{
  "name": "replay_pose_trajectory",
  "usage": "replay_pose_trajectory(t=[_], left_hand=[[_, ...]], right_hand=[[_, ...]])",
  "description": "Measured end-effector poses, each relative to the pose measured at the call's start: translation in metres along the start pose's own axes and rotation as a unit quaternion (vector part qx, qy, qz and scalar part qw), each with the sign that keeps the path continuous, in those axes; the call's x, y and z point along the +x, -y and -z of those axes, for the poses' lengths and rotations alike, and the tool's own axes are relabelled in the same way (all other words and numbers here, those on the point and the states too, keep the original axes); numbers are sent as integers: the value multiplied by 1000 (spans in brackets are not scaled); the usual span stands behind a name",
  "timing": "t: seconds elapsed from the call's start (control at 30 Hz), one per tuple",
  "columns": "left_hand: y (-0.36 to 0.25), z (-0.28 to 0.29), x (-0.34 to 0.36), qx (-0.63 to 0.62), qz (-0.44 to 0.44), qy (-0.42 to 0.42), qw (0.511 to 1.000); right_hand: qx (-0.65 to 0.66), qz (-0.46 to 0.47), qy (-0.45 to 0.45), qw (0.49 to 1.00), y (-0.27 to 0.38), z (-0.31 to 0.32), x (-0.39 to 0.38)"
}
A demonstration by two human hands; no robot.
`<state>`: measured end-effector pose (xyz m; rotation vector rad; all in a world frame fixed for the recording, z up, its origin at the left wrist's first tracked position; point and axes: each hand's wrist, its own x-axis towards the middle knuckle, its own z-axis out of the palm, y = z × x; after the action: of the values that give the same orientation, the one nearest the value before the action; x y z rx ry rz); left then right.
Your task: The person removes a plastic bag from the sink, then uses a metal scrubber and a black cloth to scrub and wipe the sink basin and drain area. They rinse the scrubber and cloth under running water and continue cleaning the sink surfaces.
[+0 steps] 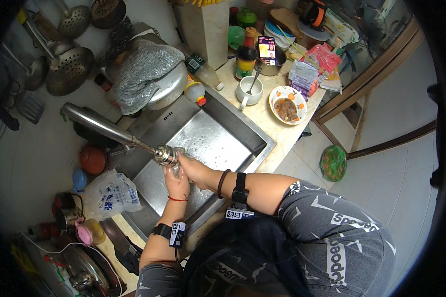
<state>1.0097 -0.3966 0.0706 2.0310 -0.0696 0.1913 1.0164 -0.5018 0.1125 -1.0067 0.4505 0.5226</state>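
**Left hand (pixel 175 185) and right hand (pixel 195 171) close together at a round, ribbed steel tap head (pixel 166 155)**

The two hands meet just below the tap head, over a wide, rectangular stainless-steel sink (pixel 218 134) whose basin is wet. Fingers overlap and the nozzle covers part of them, so I cannot tell whether they are clamped on anything.

A long, thick, polished steel tap pipe (pixel 104 126) slants down from ahead and to the left of the hands, blocking the space directly in front on that side. Close by on the left, a crumpled white plastic bag with blue print (pixel 113 195) lies against the sink's edge; behind it, nearer the body, is a pink-lidded jar of yellowish liquid (pixel 91 232).

Ahead of the hands, a round silver metal pot (pixel 171 92) sits under a grey, mesh-patterned cover (pixel 146 72). Just to its right is a small clear bottle with a red cap (pixel 195 92).

Farther ahead and to the right, the cream stone desk (pixel 263 123) carries a white mug (pixel 244 93) with a dark spoon (pixel 254 80) in it, and a white, orange-patterned bowl (pixel 274 100) of brown food (pixel 286 109). Beyond these, a lit phone (pixel 267 48) leans by a tall dark sauce bottle (pixel 246 58).
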Motion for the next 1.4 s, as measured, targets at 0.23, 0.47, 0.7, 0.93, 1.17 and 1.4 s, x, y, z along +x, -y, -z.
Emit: replay_pose_trajectory(t=[0.23,0.47,0.7,0.93,1.17,1.4], left_hand=[[-18,-12,26,-402,284,17,870],[-5,16,57,-510,441,172,718],[-22,-15,34,-489,357,-9,796],[1,-11,1,-46,10,106,993],[22,17,10,53,-87,219,970],[38,27,6,18,194,164,967]], right_hand=[[-334,238,-3,912,-10,15,13],[-465,377,60,799,-10,23,-9],[-182,232,-3,955,-1,18,3],[213,-57,74,973,9,30,27],[185,-134,144,963,20,36,14],[148,-181,127,964,22,42,24]])
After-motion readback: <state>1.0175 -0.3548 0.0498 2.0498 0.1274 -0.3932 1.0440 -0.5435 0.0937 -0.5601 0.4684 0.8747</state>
